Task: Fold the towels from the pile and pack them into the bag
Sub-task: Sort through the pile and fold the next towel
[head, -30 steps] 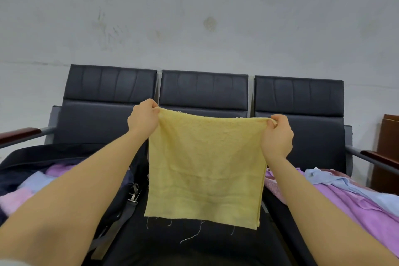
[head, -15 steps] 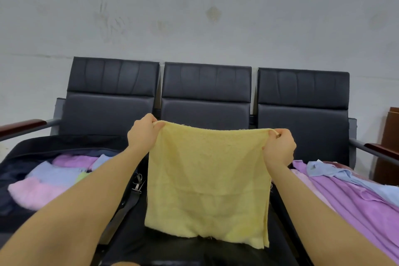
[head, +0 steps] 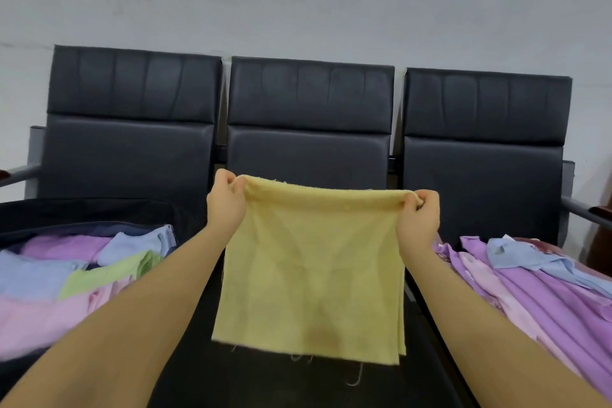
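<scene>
A yellow towel [head: 311,275] hangs doubled over the middle seat, its lower edge with loose threads close to the seat cushion. My left hand [head: 225,205] pinches its top left corner and my right hand [head: 419,219] pinches its top right corner, stretching the top edge flat. On the left seat lies an open dark bag [head: 82,212] holding folded towels in lilac, blue, green and pink. On the right seat sits the pile of towels [head: 530,281], mostly purple with a light blue one on top.
A row of three black padded seats [head: 311,149] stands against a pale wall. Metal armrests [head: 583,209] stick out at both ends. A brown wooden piece shows at the far right edge.
Both hands have lowered the towel toward the middle seat, and the view has tilted down, showing more of the bag and the pile. The grip on both corners is unchanged.
</scene>
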A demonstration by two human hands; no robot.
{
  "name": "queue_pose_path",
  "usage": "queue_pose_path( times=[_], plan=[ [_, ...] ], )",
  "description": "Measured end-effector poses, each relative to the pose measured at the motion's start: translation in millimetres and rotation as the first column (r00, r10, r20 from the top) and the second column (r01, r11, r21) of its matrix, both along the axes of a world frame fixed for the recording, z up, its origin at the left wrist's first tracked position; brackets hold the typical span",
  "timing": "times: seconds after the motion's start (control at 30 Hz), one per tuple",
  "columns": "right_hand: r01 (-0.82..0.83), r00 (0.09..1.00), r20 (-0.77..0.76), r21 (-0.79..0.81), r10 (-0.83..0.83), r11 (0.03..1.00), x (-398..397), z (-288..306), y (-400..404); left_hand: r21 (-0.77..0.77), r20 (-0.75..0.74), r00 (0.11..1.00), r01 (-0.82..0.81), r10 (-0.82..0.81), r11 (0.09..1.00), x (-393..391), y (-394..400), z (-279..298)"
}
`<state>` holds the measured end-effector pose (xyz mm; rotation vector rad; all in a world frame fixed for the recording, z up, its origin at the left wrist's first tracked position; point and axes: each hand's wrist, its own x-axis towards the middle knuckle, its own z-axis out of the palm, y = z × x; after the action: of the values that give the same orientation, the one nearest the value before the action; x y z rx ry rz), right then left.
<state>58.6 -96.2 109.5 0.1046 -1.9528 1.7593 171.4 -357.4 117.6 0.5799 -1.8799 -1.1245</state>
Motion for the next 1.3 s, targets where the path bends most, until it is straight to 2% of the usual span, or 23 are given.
queue_pose_path(
  times=[0.1,0.17,0.33,0.47,0.53,0.67,0.77,0.9,0.97,1.03,1.1,1.17,1.23,1.3],
  plan=[
    [-0.080,0.994,-0.080,-0.117,0.071,0.990,-3.5,13.8,-10.1,0.000,-0.142,0.990,0.001,-0.001,1.000,-9.1,2.5,9.6],
    [-0.106,0.987,-0.136,-0.131,0.088,0.986,-1.6,17.7,-13.4,-0.005,-0.205,0.979,-0.003,0.002,1.000,-7.5,4.5,10.1],
    [-0.092,0.988,-0.129,-0.082,0.081,0.992,12.7,-10.0,-8.9,-0.002,-0.213,0.976,-0.043,0.041,0.999,11.3,12.7,-22.9],
    [-0.043,0.999,-0.025,0.028,0.044,0.999,36.1,-48.9,7.0,-0.095,-0.064,0.986,-0.157,0.151,0.983,38.0,24.0,-69.7],
    [0.018,1.000,-0.009,0.106,-0.018,0.994,45.6,-69.5,13.3,-0.157,0.054,0.970,-0.227,0.237,0.961,51.7,30.6,-90.4],
    [0.132,0.989,0.029,0.255,-0.145,0.958,56.2,-100.4,21.1,-0.334,0.219,0.913,-0.262,0.345,0.905,66.8,32.3,-125.5],
    [0.123,0.977,0.116,0.370,-0.177,0.921,55.9,-116.6,24.0,-0.433,0.338,0.876,-0.179,0.343,0.884,67.4,26.6,-139.4],
    [0.018,0.944,0.275,0.506,-0.182,0.862,40.6,-136.3,22.2,-0.580,0.507,0.780,-0.005,0.366,0.815,52.0,14.2,-154.2],
    [-0.041,0.936,0.320,0.514,-0.147,0.857,31.2,-144.2,19.6,-0.609,0.546,0.748,0.046,0.377,0.792,40.2,6.7,-162.3],
    [-0.061,0.936,0.332,0.478,-0.117,0.876,21.8,-148.7,16.1,-0.633,0.529,0.756,0.049,0.385,0.773,26.3,0.3,-167.3],
    [-0.038,0.946,0.301,0.462,-0.116,0.886,11.7,-150.4,13.2,-0.635,0.499,0.785,0.042,0.368,0.771,11.0,-5.2,-166.1],
    [-0.031,0.959,0.264,0.462,-0.104,0.886,0.6,-150.7,9.7,-0.627,0.514,0.773,0.043,0.371,0.778,-4.3,-10.7,-163.3],
    [-0.043,0.968,0.235,0.490,-0.084,0.870,-10.6,-152.7,4.7,-0.629,0.559,0.716,0.037,0.419,0.777,-16.3,-14.4,-166.2],
    [-0.042,0.977,0.190,0.604,-0.093,0.796,-17.5,-159.5,-0.2,-0.676,0.595,0.625,0.051,0.505,0.735,-23.7,-12.7,-173.6]
  ],
)
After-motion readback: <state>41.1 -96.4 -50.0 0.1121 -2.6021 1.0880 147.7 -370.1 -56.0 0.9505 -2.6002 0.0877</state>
